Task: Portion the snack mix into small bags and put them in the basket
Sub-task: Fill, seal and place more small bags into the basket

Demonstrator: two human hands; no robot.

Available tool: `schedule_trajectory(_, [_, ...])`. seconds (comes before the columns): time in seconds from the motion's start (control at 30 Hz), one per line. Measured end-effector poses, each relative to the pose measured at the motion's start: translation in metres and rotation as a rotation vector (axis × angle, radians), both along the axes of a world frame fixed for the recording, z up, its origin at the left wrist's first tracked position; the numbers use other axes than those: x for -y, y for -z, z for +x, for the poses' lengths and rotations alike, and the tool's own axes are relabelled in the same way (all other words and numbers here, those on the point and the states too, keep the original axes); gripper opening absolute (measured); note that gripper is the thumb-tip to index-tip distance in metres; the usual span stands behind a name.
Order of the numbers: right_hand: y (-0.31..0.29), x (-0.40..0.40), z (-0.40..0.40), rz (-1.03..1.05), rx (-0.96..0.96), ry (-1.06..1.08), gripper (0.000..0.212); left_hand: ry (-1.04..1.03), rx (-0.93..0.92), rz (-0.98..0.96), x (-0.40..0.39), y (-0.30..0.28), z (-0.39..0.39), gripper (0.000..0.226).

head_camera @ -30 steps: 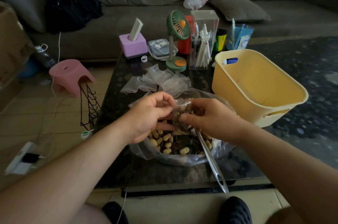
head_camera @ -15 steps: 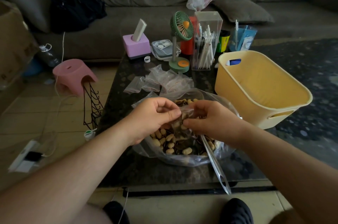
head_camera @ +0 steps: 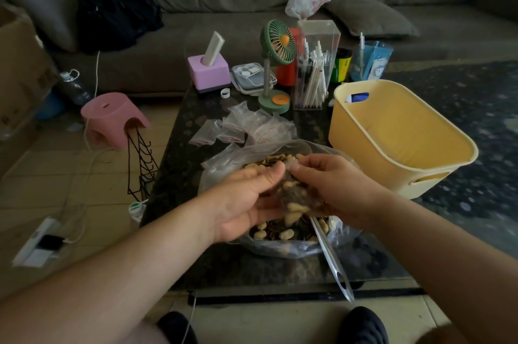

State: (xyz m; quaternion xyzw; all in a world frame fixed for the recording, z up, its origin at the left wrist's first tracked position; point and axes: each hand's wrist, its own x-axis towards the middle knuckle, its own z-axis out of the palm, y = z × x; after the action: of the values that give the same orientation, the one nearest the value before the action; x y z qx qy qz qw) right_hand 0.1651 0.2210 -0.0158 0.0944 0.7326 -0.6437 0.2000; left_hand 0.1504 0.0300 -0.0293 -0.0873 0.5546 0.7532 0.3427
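A large clear bag of snack mix [head_camera: 280, 242], peanuts and dark seeds, lies open on the dark table. Above it I hold a small clear bag [head_camera: 294, 197] filled with mix. My left hand [head_camera: 246, 200] cups it from below and pinches its top with the thumb. My right hand [head_camera: 333, 189] pinches the top edge from the other side. A clear plastic scoop handle [head_camera: 333, 265] sticks out of the large bag toward me. The yellow basket [head_camera: 398, 164] stands to the right, tilted open toward me. A pile of empty small bags [head_camera: 249, 127] lies behind the large bag.
At the back of the table [head_camera: 179, 164] stand a green desk fan [head_camera: 277, 63], a clear pen holder [head_camera: 314, 74], a pink box [head_camera: 208, 71] and a lidded container [head_camera: 252, 77]. A pink stool [head_camera: 112, 119] and a wire rack [head_camera: 140, 164] stand on the floor at left. The sofa runs behind.
My left hand has turned palm up under the small bag, and both hands have shifted a little. The bag's top is now pinched between both thumbs.
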Motion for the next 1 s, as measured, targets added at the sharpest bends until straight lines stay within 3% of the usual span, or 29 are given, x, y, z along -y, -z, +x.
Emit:
schedule_trajectory(0.1, [0.004, 0.001, -0.003, 0.152, -0.008, 0.011, 0.018, -0.041, 0.137, 0.058, -0.009, 0.008, 0.010, 0.051])
schedule_trajectory(0.27, [0.006, 0.001, -0.006, 0.219, -0.043, 0.008, 0.014, -0.142, 0.197, 0.092, -0.015, 0.010, 0.015, 0.028])
schedule_trajectory(0.33, [0.007, 0.001, -0.008, 0.202, -0.078, 0.033, 0.019, -0.145, 0.203, 0.092, -0.014, 0.010, 0.015, 0.028])
schedule_trajectory(0.7, [0.000, 0.010, -0.010, 0.046, -0.058, 0.012, 0.020, -0.215, 0.173, 0.051, -0.010, 0.009, 0.010, 0.038])
schedule_trajectory(0.87, [0.004, 0.015, -0.012, 0.106, -0.039, -0.094, 0.026, -0.204, 0.110, -0.003, -0.008, 0.006, 0.005, 0.043])
schedule_trajectory(1.0, [0.009, 0.013, -0.015, 0.245, -0.140, -0.059, 0.031, -0.230, -0.011, -0.061, -0.005, 0.004, 0.005, 0.057])
